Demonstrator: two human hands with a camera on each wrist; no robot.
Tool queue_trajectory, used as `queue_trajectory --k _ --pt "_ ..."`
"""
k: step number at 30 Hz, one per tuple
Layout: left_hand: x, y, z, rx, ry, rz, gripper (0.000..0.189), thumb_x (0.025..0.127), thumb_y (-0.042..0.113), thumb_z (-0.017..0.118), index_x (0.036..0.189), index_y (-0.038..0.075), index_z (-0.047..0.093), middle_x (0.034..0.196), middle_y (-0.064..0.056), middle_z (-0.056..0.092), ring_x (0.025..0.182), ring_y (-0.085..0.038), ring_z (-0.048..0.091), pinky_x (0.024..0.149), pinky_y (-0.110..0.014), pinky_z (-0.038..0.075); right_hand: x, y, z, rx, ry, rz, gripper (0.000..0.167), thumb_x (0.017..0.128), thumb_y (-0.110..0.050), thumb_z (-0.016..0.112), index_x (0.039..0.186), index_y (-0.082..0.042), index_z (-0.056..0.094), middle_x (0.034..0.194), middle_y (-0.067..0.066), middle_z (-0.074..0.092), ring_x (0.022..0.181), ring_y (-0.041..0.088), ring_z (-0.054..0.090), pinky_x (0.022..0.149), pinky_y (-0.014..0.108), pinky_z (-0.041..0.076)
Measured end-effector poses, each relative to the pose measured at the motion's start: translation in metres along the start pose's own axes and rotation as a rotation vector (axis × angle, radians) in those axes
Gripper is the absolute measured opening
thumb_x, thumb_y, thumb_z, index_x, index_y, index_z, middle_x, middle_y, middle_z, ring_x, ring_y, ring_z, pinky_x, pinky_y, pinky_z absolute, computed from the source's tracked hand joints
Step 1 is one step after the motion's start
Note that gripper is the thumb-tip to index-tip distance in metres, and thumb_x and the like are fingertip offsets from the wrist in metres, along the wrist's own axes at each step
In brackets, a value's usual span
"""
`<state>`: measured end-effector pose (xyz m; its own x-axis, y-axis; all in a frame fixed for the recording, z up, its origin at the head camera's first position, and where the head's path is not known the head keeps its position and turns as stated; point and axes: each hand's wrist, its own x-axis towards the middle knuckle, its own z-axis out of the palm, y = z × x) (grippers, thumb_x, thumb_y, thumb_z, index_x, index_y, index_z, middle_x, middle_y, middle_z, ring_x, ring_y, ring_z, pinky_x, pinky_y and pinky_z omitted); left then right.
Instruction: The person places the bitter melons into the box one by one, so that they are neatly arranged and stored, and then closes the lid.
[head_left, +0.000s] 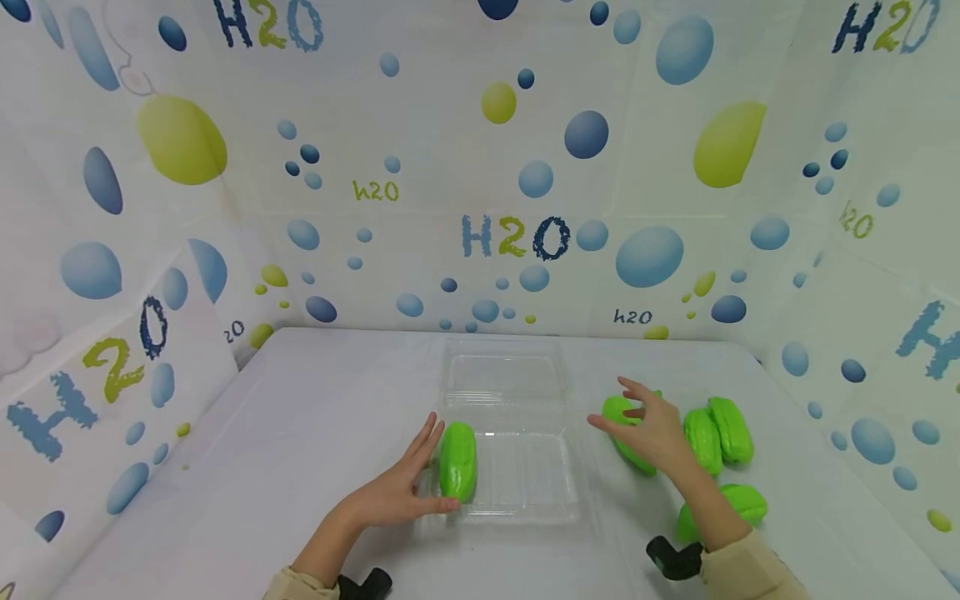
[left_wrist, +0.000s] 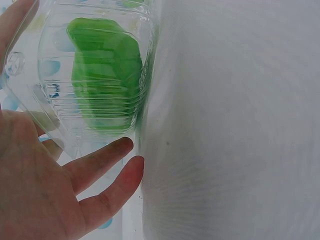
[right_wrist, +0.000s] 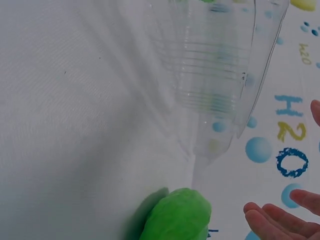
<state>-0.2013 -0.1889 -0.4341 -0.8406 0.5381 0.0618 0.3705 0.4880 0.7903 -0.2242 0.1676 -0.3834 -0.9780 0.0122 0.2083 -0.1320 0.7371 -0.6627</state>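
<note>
A clear plastic clamshell box (head_left: 528, 477) lies on the table with its lid (head_left: 502, 377) folded back. One glossy green, oblong, fruit-like piece (head_left: 458, 462) lies lengthwise at the left side inside it. Around the box's left edge my left hand (head_left: 401, 487) is spread, thumb by the front rim; the left wrist view shows the green piece (left_wrist: 107, 75) through the wall. Over to the right, my right hand (head_left: 652, 429) hovers by another green piece (head_left: 617, 410), fingers apart and holding nothing. That hand partly covers the piece.
Two more green pieces (head_left: 729, 429) lie side by side right of my right hand. Another green piece (head_left: 744, 502) sits nearer, partly behind the right forearm. White sheeting printed with blue and green dots (head_left: 649, 257) stands behind the table (head_left: 300, 417).
</note>
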Motion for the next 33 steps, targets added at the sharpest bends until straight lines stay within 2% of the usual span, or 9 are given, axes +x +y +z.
queue_trajectory --k 33 --pt "0.000 0.000 0.001 -0.002 0.005 -0.021 0.103 0.077 0.038 0.072 0.148 0.014 0.001 0.152 -0.009 -0.013 0.135 -0.043 0.004 0.086 -0.061 0.039 0.000 0.033 0.001 -0.105 0.041 -0.038 0.082 0.074 -0.047 0.071 0.131 0.005 0.044 0.120 0.030 0.052 0.098 0.038 0.056 0.080 0.048 0.047"
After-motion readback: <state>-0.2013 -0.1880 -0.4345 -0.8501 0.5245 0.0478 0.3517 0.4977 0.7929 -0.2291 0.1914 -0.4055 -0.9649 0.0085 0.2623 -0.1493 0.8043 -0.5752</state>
